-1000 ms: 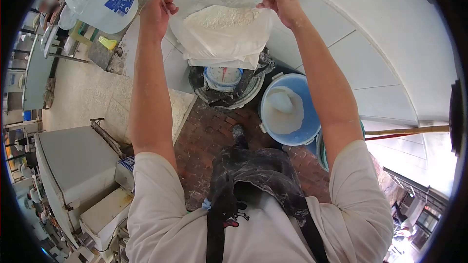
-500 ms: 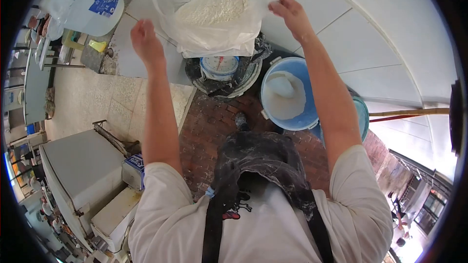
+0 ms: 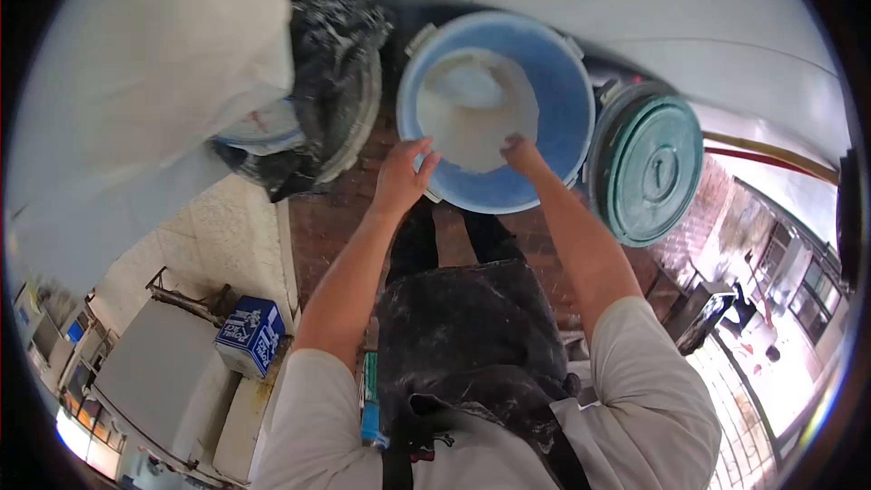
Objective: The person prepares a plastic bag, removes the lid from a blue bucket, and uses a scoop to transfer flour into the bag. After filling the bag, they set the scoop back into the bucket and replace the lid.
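A blue bucket holding white flour stands on the brick floor in front of me. My left hand is at its near rim with fingers apart and nothing in it. My right hand reaches over the near rim, fingertips down toward the flour; whether it grips anything is hidden. A big white bag of flour, blurred, fills the upper left and rests on a dial scale. Neither hand touches the bag.
A black-lined, flour-dusted tub sits under the scale, left of the bucket. A green lidded bucket stands to the right. A blue carton and a grey cabinet are at lower left. A white tiled wall lies behind.
Both hands let go of the flour bag and dropped from it to the blue bucket's near rim. My view tilted down, so the bucket is now central.
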### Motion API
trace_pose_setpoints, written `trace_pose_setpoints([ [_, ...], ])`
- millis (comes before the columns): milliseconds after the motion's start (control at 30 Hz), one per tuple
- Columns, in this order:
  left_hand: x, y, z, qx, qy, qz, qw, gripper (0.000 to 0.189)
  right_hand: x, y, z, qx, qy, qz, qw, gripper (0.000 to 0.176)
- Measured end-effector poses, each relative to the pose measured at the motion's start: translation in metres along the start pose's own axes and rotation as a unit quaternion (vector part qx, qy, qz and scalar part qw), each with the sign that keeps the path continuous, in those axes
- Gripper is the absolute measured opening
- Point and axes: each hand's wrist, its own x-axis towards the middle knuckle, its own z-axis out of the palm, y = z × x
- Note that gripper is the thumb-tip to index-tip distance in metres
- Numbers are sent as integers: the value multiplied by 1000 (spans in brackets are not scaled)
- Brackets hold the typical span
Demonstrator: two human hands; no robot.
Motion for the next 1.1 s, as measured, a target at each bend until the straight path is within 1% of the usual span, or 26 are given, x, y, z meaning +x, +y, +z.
trace_pose_setpoints([
  [33, 9, -20, 21, -2, -13, -13, 1000, 40, 22, -2, 1, -13, 12, 36, 999, 46],
  [67, 18, -40, 40, 92, -4, 62, 994, 39, 53, 9, 11, -36, 42, 32, 998, 48],
  [100, 23, -59, 57, 185, 4, 137, 973, 38, 79, 20, 24, -60, 70, 28, 995, 50],
  [133, 29, -68, 64, 183, -40, 178, 966, 39, 93, 8, 18, -38, 62, 47, 996, 52],
  [167, 29, -70, 72, 182, -50, 167, 968, 39, 108, -8, 5, -16, 54, 66, 996, 54],
  [233, 30, -70, 86, 243, 0, 171, 955, 36, 161, -2, 12, -58, 56, 14, 997, 53],
  [267, 32, -75, 92, 243, -6, 163, 956, 36, 187, 0, 19, -61, 78, 2, 995, 52],
  [300, 33, -80, 97, 241, 33, 168, 955, 35, 211, 4, 28, -64, 99, -9, 993, 52],
  [333, 32, -85, 101, 240, 73, 171, 953, 33, 230, 9, 38, -63, 89, -8, 994, 52],
  [400, 32, -91, 103, 231, 75, 177, 954, 31, 265, 19, 51, -128, 140, -55, 980, 59],
  [433, 32, -94, 103, 221, 82, 188, 954, 29, 279, 26, 63, -126, 135, -57, 981, 59],
  [467, 32, -95, 103, 223, 78, 183, 954, 29, 287, 32, 76, -95, 110, -12, 989, 64],
  [500, 32, -95, 103, 220, 75, 180, 956, 29, 291, 36, 86, -64, 85, 33, 994, 69],
  [533, 32, -94, 103, 215, 70, 177, 958, 28, 281, 28, 81, -63, 80, 34, 994, 69],
  [600, 31, -93, 102, 220, 67, 175, 957, 29, 246, 1, 50, -4, -58, 121, 991, 76],
  [633, 32, -92, 102, 223, 68, 176, 956, 30, 240, 7, 54, -5, -57, 122, 991, 76],
  [700, 33, -90, 102, 226, 67, 175, 956, 30, 229, 11, 66, -59, -63, 143, 986, 64],
  [733, 34, -90, 101, 230, 64, 175, 955, 30, 222, 10, 66, -59, -62, 140, 986, 64],
  [800, 33, -91, 101, 229, 66, 176, 955, 30, 206, 10, 68, -207, -25, 116, 971, 50],
  [833, 34, -90, 101, 225, 68, 178, 955, 30, 201, 14, 72, -206, -24, 115, 971, 50],
  [867, 36, -90, 102, 226, 69, 180, 955, 30, 197, 20, 76, -280, 23, 28, 959, 44],
  [900, 36, -90, 102, 225, 68, 181, 955, 30, 193, 20, 76, -349, 67, -58, 933, 38],
  [933, 34, -90, 101, 223, 66, 179, 956, 29, 192, 21, 73, -348, 65, -59, 933, 38],
  [1000, 33, -92, 100, 228, 74, 180, 954, 29, 188, 17, 62, -249, -103, -141, 953, 40],
  [1033, 34, -91, 102, 228, 83, 187, 952, 28, 179, 2, 44, -251, -105, -139, 952, 40],
  [1100, 32, -91, 102, 230, 73, 179, 954, 28, 146, -39, 3, -50, -35, -55, 997, 44],
])
